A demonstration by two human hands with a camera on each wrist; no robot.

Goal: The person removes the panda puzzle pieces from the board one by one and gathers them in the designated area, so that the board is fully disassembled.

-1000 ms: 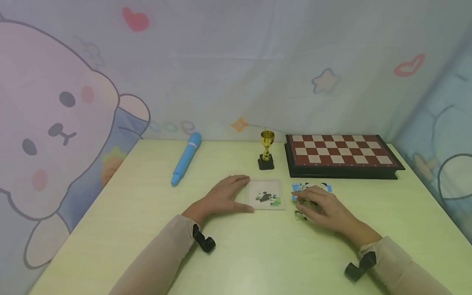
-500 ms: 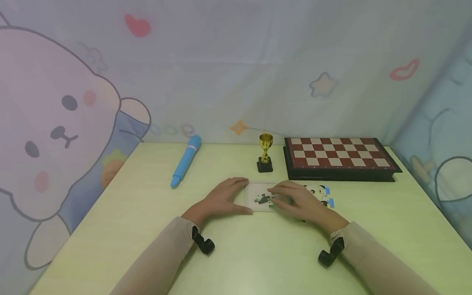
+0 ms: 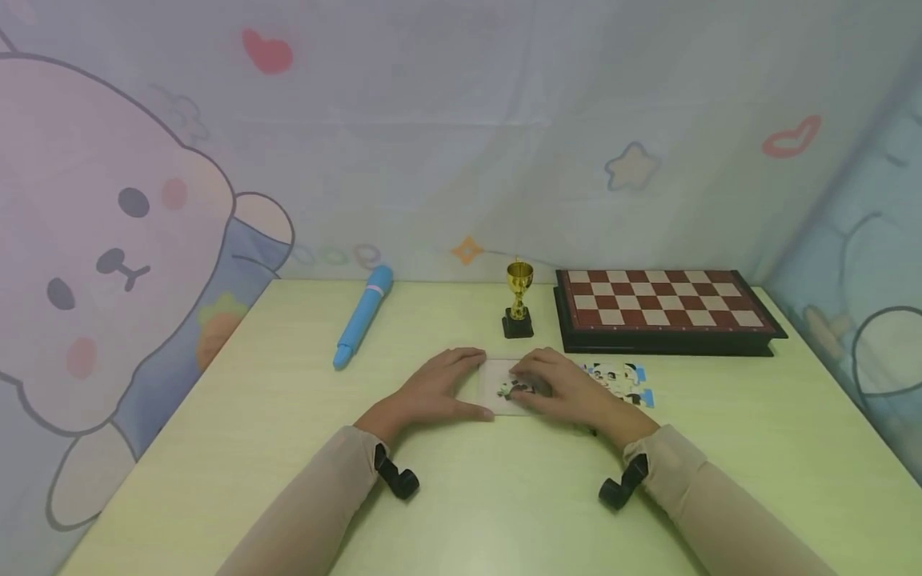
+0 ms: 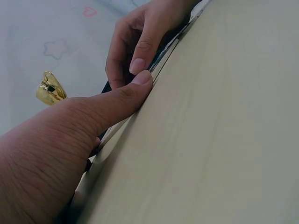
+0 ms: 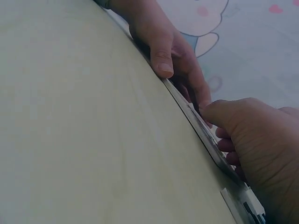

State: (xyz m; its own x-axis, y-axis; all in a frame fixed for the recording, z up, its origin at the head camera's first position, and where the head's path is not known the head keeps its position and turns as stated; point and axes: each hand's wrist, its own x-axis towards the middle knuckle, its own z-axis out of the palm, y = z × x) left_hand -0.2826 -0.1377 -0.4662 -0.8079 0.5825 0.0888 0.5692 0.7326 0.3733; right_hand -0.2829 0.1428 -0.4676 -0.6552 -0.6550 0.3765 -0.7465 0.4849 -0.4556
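Observation:
A square, pale puzzle tray (image 3: 497,406) lies on the table, with several dark and green jigsaw pieces (image 3: 510,390) in it. My left hand (image 3: 435,390) grips the tray's left side, thumb at the front edge and fingers at the back edge. Reaching in from the right, my right hand (image 3: 558,388) has bent fingers low over the tray's right half, covering it. Whether a piece sits between these fingertips I cannot tell. In the left wrist view, the right thumb (image 4: 138,58) comes down close beside the left thumb (image 4: 140,81).
More jigsaw pieces (image 3: 627,380), white, black and blue, lie right of the tray, partly behind the right hand. Behind them stands a red-and-white chessboard box (image 3: 663,312). A gold trophy cup (image 3: 519,300) is behind the tray; a blue pen-shaped thing (image 3: 363,316) lies at the left.
My right hand has moved left from the loose pieces to over the tray, its fingers now lower and further in. My left hand keeps its place at the tray.

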